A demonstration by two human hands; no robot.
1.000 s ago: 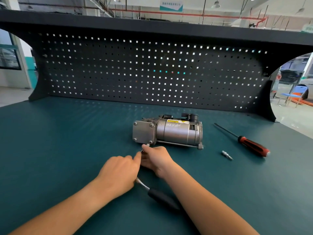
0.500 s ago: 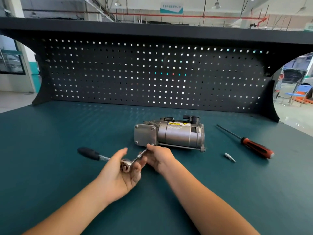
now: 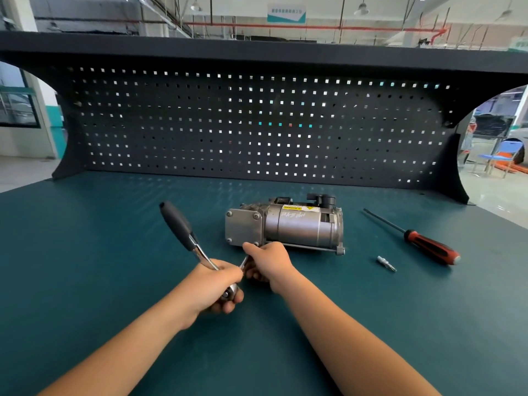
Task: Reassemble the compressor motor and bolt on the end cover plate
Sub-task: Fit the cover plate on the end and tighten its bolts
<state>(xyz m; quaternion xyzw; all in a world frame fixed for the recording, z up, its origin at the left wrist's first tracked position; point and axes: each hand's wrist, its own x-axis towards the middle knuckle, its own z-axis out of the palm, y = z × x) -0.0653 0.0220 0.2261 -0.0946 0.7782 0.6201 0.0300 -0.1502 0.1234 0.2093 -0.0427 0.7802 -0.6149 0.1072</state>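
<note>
The grey compressor motor (image 3: 300, 227) lies on its side on the green bench, its square end cover plate (image 3: 243, 228) facing left with bolts at its corners. My left hand (image 3: 214, 284) is closed around the head of a ratchet wrench (image 3: 183, 232), whose black handle points up and away to the left. My right hand (image 3: 268, 261) pinches the wrench's thin extension bar, which reaches toward the plate's lower right bolt. The bar's tip and that bolt are hidden behind my right fingers.
A red-and-black screwdriver (image 3: 428, 245) lies to the right of the motor. A small metal bit (image 3: 386, 263) lies in front of the screwdriver. A black pegboard (image 3: 257, 124) closes the back of the bench (image 3: 85, 267).
The ratchet handle has swung clockwise: from pointing toward me, to pointing left, to now pointing up and away. Both hands have stayed at the plate's lower right bolt.
</note>
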